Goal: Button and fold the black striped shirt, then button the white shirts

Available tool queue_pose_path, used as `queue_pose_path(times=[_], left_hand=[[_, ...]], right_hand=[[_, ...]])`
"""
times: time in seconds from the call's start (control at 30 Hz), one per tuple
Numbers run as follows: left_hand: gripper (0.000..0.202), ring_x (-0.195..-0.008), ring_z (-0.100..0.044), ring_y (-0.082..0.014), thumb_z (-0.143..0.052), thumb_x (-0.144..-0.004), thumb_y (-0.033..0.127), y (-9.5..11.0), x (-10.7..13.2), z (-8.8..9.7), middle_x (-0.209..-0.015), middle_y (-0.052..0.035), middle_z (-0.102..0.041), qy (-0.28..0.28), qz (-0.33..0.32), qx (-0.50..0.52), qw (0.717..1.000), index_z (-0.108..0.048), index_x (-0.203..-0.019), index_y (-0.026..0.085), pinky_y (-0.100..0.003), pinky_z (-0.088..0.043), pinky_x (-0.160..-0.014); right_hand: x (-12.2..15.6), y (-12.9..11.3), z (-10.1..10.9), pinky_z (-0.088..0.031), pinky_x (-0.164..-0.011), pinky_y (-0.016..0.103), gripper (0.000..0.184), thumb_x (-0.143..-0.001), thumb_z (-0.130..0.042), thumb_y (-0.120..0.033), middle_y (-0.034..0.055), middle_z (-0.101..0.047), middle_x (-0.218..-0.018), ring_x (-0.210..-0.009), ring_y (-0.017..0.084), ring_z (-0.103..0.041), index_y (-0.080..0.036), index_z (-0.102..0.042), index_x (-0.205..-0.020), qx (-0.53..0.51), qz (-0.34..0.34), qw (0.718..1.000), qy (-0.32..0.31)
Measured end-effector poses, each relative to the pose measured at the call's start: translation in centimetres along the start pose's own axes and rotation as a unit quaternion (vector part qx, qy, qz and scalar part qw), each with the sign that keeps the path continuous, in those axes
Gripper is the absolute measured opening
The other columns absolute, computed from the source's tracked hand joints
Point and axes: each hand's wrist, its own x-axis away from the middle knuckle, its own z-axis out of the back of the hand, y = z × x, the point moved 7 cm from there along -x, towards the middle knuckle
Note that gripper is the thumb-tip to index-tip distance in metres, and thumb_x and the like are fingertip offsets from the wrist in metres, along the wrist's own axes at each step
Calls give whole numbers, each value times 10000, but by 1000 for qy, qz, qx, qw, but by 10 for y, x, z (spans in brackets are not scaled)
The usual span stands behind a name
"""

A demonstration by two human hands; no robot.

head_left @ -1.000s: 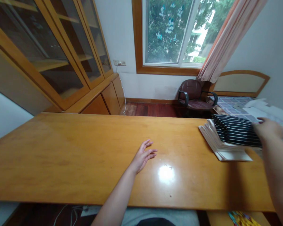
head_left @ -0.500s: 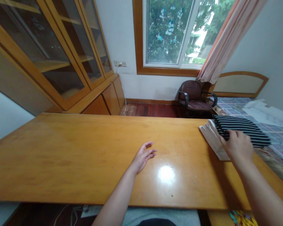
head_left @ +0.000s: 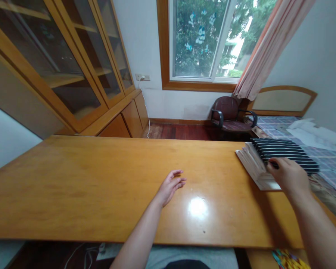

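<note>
My left hand (head_left: 170, 186) lies flat on the wooden table (head_left: 81, 183) near its middle, fingers stretched out, holding nothing. My right hand (head_left: 288, 176) rests on a pile of folded cloth at the table's right end, fingers curled over the near edge of a black-and-white striped cloth (head_left: 285, 151). That striped piece lies on top of a stack of folded pale cloths (head_left: 250, 162). I cannot make out how much of the cloth the fingers pinch.
A dark red armchair (head_left: 229, 114) stands beyond the table under the window. A bed (head_left: 324, 157) with white items lies at the right. Glass-fronted wooden cabinets (head_left: 67, 71) line the left wall. Something colourful (head_left: 288, 259) sits below the table's right corner.
My right hand came back from the far right onto the cloth pile, then shifted slightly right onto the striped cloth's edge. The left hand stayed still.
</note>
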Motion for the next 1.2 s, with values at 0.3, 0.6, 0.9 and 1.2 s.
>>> queue_pose_path(times=[0.3,0.6,0.9,1.2], left_hand=[[382,-1011,-662,-191,-800,-762,271,-4,-2,4,-1268,-86,-576,-1,-5,0,1000,-639,-1103,209,-353,-503,-921],[390,-1233,-563,-271,-752,-778,268,23,-1,1,-1250,-102,-639,-12,-149,-253,956,-688,-1162,252,-483,-363,-1141],[646,-1531,-167,-295,-798,-742,330,72,27,1,-1557,-51,-431,-135,-193,-490,839,-594,-1354,312,-508,99,-1225],[718,-1508,-249,-294,-789,-746,459,70,23,21,-1554,-70,-435,-138,-231,-572,775,-545,-1409,326,-494,53,-1228]], right_hand=[[5,-7,-10,-450,-797,374,190,-900,-533,-284,148,-683,-884,-827,273,-581,-174,-679,-850,-46,54,997,-19],[35,-126,-21,-486,-1000,433,320,-962,-487,-341,145,-655,-1176,-1108,269,-606,-177,-655,-1179,-252,162,953,-54],[82,-269,-32,-312,-1184,556,739,-922,-559,-502,124,-348,-1595,-1454,328,-348,-246,-304,-1566,-366,249,868,-227],[76,-332,-38,-198,-1220,563,768,-913,-566,-511,151,-258,-1628,-1512,310,-222,-180,-316,-1559,-361,304,850,-233]])
